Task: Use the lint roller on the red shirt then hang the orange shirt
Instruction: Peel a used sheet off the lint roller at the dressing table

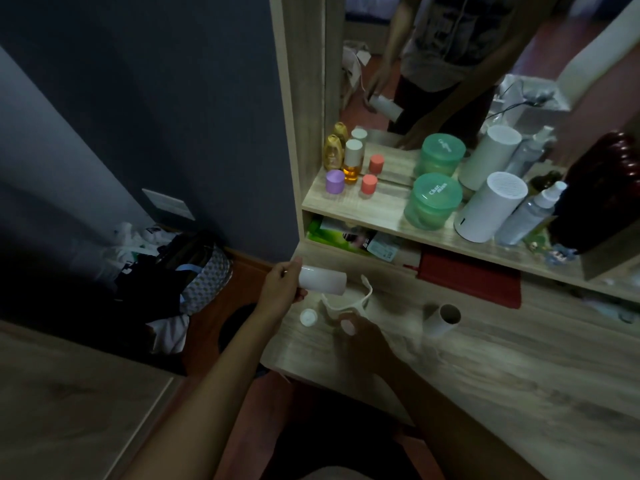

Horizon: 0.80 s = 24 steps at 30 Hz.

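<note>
Just left of the roller handle (349, 299), a white roll (322, 279) is gripped by the left hand (282, 289), seemingly for fitting, while the handle is pinched by the right hand (363, 336).

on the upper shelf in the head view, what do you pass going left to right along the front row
purple-capped jar → coral-capped jar → green tub → white cylinder → clear spray bottle

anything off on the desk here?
The lint roller is in pieces: the left hand holds a white roll off the frame, which the right hand holds. A bare cardboard core lies on its side on the desk, and a small white cap sits loose by the frame.
</note>
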Each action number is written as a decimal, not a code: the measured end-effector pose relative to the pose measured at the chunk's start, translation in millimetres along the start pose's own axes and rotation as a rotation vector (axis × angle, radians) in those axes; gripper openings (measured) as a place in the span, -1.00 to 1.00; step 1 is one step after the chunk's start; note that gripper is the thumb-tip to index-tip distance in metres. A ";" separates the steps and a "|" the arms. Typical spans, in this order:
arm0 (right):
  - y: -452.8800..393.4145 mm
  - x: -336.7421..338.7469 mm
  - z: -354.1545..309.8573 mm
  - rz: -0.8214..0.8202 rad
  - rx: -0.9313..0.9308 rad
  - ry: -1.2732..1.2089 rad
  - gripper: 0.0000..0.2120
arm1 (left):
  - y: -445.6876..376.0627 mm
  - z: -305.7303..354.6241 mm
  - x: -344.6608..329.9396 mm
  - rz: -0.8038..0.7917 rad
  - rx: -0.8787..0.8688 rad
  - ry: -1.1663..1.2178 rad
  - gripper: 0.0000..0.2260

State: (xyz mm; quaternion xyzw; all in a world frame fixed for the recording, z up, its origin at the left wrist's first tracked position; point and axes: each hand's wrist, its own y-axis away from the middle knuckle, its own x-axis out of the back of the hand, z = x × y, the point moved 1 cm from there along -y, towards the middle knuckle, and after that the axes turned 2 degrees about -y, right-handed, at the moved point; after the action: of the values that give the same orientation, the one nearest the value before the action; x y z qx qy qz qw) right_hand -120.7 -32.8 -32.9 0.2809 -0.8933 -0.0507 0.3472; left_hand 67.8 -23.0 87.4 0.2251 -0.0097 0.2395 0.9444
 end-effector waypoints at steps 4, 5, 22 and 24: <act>-1.0 -0.5 -2.0 0.021 0.014 0.042 -0.68 | 1.7 0.3 -0.5 0.006 0.002 0.008 -0.77; -1.3 0.4 -2.5 0.022 0.020 0.043 -0.68 | 2.1 0.3 -0.4 0.010 0.000 0.009 -0.77; -1.0 18.5 -20.7 0.030 0.088 0.067 -0.72 | -1.7 6.8 0.9 0.005 -0.012 0.029 -0.73; -0.9 21.2 -22.7 0.026 0.098 0.068 -0.72 | -4.2 9.1 -0.3 0.019 0.003 0.015 -0.73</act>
State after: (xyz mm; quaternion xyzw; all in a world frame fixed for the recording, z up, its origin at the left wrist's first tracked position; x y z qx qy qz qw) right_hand -118.3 -42.5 -3.5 0.2875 -0.8860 0.0074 0.3638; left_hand 70.3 -30.3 93.8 0.2247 -0.0043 0.2501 0.9418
